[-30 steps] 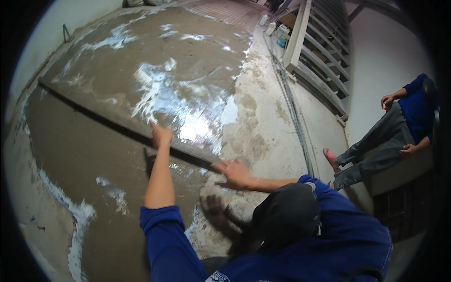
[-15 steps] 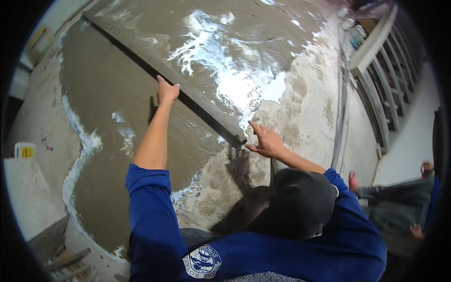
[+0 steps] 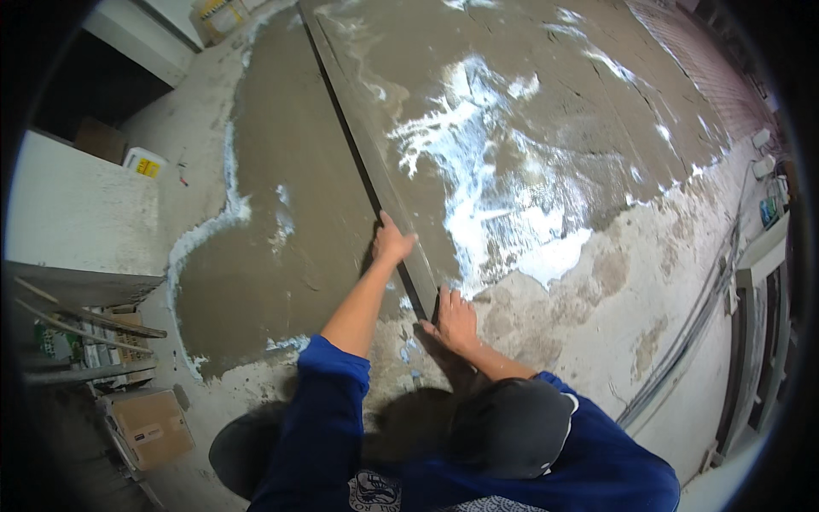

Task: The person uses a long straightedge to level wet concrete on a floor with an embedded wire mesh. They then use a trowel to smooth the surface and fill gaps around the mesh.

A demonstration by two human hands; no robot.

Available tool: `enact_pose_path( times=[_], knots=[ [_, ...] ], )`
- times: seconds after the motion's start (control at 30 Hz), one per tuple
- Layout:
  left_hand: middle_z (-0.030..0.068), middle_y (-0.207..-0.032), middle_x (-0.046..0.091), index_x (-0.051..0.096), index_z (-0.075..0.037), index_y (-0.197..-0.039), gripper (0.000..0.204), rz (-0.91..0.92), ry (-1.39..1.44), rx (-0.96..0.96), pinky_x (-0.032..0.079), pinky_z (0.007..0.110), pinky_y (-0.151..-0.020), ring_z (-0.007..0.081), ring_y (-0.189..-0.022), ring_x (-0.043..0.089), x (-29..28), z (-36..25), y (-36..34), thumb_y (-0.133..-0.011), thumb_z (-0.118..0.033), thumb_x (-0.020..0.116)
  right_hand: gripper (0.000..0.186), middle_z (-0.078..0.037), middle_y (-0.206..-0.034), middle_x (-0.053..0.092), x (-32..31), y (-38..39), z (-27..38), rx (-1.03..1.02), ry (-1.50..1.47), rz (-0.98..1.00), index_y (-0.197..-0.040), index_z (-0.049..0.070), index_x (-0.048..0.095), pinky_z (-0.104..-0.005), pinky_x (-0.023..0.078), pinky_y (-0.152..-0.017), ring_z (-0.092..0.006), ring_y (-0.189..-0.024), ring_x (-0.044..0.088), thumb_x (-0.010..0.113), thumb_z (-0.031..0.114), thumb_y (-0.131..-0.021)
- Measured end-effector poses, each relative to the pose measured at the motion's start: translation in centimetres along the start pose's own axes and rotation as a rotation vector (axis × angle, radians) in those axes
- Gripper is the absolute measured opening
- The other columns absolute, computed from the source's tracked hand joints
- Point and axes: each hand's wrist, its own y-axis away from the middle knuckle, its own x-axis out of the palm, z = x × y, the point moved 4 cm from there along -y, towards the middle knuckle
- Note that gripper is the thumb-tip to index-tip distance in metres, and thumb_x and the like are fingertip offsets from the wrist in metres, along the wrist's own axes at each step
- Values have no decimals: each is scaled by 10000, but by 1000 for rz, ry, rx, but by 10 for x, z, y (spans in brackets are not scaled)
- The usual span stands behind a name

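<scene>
A long, straight grey screed bar (image 3: 362, 141) lies across a layer of wet, grey-brown mortar (image 3: 243, 303) on the floor. It runs from the far side down to a near end close to me. My left hand (image 3: 393, 242) is closed round the bar a short way from that end, fingers on its left side and thumb over the top. At the very end, my right hand (image 3: 455, 324) is closed on the bar, its thumb on the left and fingers on the right. To the right of the bar, a bright whitish wet patch (image 3: 486, 205) spreads over the mortar.
Bare rough concrete (image 3: 589, 299) borders the mortar near me and to the right. Long thin cables (image 3: 682, 341) and a slatted railing (image 3: 755, 341) stand along the right. At left are a white block (image 3: 85, 200), a white jug (image 3: 143, 162) and a cardboard box (image 3: 152, 428).
My view has swung left. My right hand, earlier open beside the bar's near end, has taken hold of it. My left hand now grips nearer that end.
</scene>
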Motion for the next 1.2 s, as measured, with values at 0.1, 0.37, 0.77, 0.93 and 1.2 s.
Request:
enact_pose_path(
  times=[0.1, 0.37, 0.77, 0.93, 1.2],
  knots=[
    [278, -1396, 515, 3, -24, -1569, 1199, -32, 25, -11, 418, 467, -1077, 389, -1278, 531, -5, -7, 4, -768, -435, 794, 833, -173, -1006, 581, 2, -4, -2, -41, -14, 12, -1253, -34, 434, -444, 511, -745, -343, -844, 644, 782, 521, -738],
    [267, -1346, 563, 25, 5, -1564, 1228, 12, -14, -51, 457, 451, -1033, 381, -1228, 574, -12, -24, 8, -716, -442, 793, 659, -201, -766, 680, 11, 2, -21, -28, -94, 161, -1061, -23, 428, -459, 525, -568, -376, -635, 676, 722, 511, -815],
    [301, -1264, 601, 5, 88, -1530, 1241, 45, 119, 92, 472, 421, -1020, 402, -1175, 601, 1, -22, 14, -724, -384, 820, 626, -177, -713, 665, 6, 16, -28, 3, -12, 115, -1033, -24, 438, -461, 527, -560, -364, -613, 677, 685, 521, -849],
    [308, -1271, 594, 30, 135, -1509, 1240, 28, 96, 132, 473, 412, -1023, 403, -1182, 595, -21, -40, -28, -720, -387, 831, 560, -173, -692, 657, -1, -31, -24, 0, -16, 102, -982, -8, 442, -442, 524, -540, -350, -602, 678, 683, 481, -854],
    [319, -1183, 630, 30, 147, -1500, 1228, 53, 106, 168, 508, 430, -965, 419, -1104, 632, 11, -59, -9, -741, -436, 800, 542, -167, -772, 681, -11, -3, -56, 109, 87, 138, -997, 24, 451, -485, 525, -670, -349, -670, 692, 662, 505, -860]
  ],
)
